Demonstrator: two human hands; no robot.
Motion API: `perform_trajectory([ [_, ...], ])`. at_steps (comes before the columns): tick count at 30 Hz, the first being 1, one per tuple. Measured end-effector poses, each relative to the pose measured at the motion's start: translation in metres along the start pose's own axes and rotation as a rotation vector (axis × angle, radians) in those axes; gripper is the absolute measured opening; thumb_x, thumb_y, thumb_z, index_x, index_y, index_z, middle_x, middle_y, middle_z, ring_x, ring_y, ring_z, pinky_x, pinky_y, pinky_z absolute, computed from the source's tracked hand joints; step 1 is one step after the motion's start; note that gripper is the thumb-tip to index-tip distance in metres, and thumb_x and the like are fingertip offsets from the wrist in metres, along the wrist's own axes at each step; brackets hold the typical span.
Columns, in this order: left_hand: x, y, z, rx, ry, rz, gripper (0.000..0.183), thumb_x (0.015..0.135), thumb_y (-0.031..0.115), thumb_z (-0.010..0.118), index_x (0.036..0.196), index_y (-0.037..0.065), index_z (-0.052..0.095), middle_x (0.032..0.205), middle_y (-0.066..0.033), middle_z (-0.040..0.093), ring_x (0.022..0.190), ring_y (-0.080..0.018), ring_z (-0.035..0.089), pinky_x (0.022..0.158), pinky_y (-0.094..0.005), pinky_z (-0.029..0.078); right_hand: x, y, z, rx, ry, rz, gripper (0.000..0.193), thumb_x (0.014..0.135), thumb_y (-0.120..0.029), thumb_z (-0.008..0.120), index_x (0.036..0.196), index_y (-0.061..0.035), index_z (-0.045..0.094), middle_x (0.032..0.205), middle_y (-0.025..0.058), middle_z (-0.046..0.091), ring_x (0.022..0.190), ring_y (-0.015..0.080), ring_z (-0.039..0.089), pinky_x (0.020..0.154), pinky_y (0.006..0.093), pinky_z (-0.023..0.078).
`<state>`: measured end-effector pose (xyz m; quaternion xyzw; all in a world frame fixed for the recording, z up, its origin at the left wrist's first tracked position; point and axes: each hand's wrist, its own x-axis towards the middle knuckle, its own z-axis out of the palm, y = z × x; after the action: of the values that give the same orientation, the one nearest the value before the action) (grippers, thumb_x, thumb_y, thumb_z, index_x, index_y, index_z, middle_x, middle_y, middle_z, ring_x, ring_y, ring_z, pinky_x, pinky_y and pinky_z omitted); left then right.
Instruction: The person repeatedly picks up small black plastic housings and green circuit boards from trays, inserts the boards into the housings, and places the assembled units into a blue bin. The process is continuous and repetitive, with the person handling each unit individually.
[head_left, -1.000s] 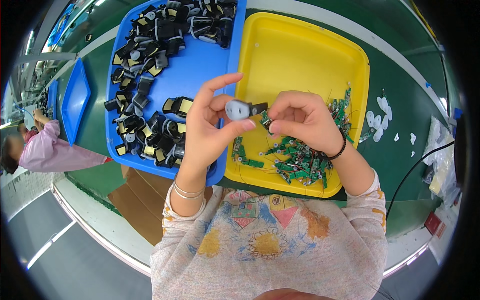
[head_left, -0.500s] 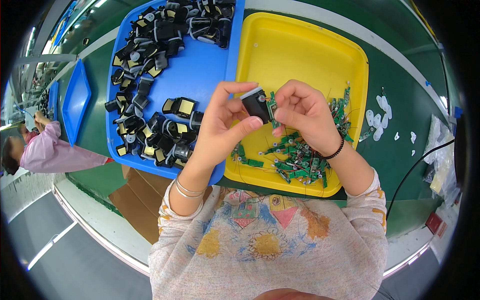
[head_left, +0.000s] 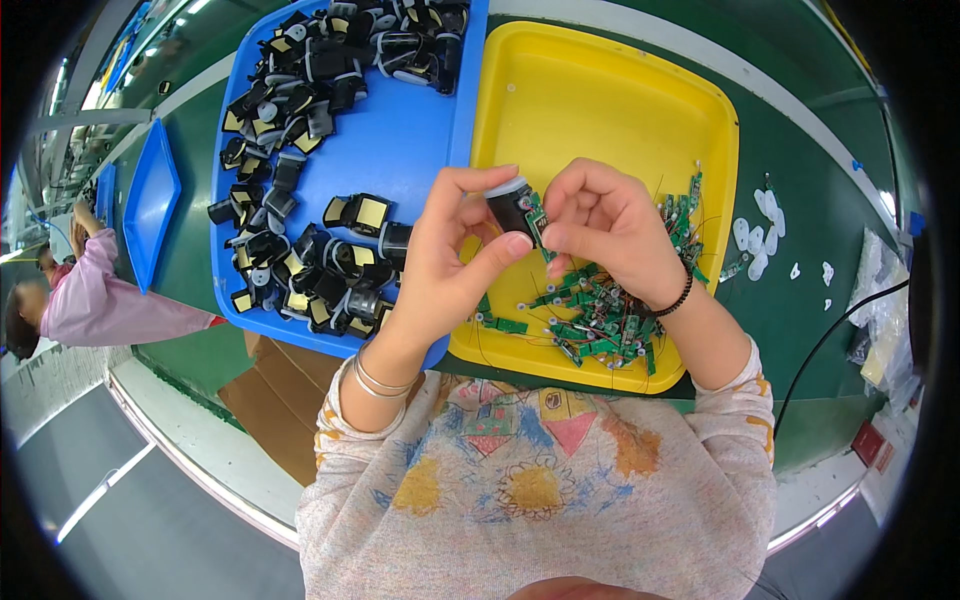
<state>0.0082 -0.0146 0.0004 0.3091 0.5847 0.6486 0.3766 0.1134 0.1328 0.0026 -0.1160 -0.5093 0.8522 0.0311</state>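
Observation:
Between thumb and fingers, my left hand (head_left: pixel 455 245) holds a small black plastic housing (head_left: pixel 508 207) with a grey rim, tilted over the near-left part of the yellow tray (head_left: pixel 610 70). My right hand (head_left: pixel 610 225) pinches a narrow green circuit board (head_left: pixel 537 222) against the housing's right side. How far the board sits in the housing I cannot tell, as my fingers cover part of it. Below my right hand, a heap of green circuit boards (head_left: pixel 600 325) with thin wires lies in the yellow tray.
A blue tray (head_left: pixel 345 140) on the left carries many black housings (head_left: pixel 300 105). White oval pieces (head_left: pixel 757 235) and clear plastic bags (head_left: pixel 875 310) lie at the right. A black cable (head_left: pixel 830 335) curves nearby. Far left, a person in a pink sleeve (head_left: pixel 120 300) sits beside another blue tray (head_left: pixel 152 205).
The housing has turned more upright in my left hand. The circuit board has tilted and now lies closer against its side. Both hands stay in nearly the same place.

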Motion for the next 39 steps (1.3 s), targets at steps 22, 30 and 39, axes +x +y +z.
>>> perform_trajectory([
  [22, 0.001, -0.002, -0.003, 0.507, 0.019, 0.263, 0.043, 0.076, 0.009, 0.065, 0.113, -0.001, 0.046, 0.093, -0.0122, 0.061, 0.076, -0.0155, 0.060, 0.065, -0.0252, 0.046, -0.001, 0.004, -0.002, -0.044, -0.001, 0.057, 0.014, 0.080, -0.012, 0.063, 0.083, 0.0008, 0.057, 0.073, 0.0031, 0.060, 0.059, 0.0077, 0.057, 0.053, 0.0187, 0.047],
  [30, 0.006, 0.005, -0.003, -0.134, -0.085, 0.015, 0.037, 0.078, 0.000, 0.053, 0.113, 0.002, 0.040, 0.124, -0.0157, 0.044, 0.107, -0.0195, 0.048, 0.083, -0.0303, 0.043, -0.004, 0.006, 0.007, -0.459, 0.133, -0.170, 0.011, 0.077, -0.009, 0.064, 0.077, -0.0009, 0.057, 0.070, 0.0033, 0.058, 0.061, 0.0096, 0.058, 0.052, 0.0225, 0.046],
  [39, 0.007, 0.008, 0.003, -0.138, -0.051, 0.040, 0.037, 0.072, -0.005, 0.046, 0.109, 0.001, 0.041, 0.122, -0.0209, 0.045, 0.107, -0.0216, 0.050, 0.084, -0.0286, 0.043, -0.004, 0.011, 0.014, -0.921, 0.169, -0.475, 0.014, 0.072, -0.011, 0.067, 0.072, -0.0035, 0.056, 0.065, 0.0056, 0.057, 0.057, 0.0154, 0.059, 0.050, 0.0254, 0.045],
])
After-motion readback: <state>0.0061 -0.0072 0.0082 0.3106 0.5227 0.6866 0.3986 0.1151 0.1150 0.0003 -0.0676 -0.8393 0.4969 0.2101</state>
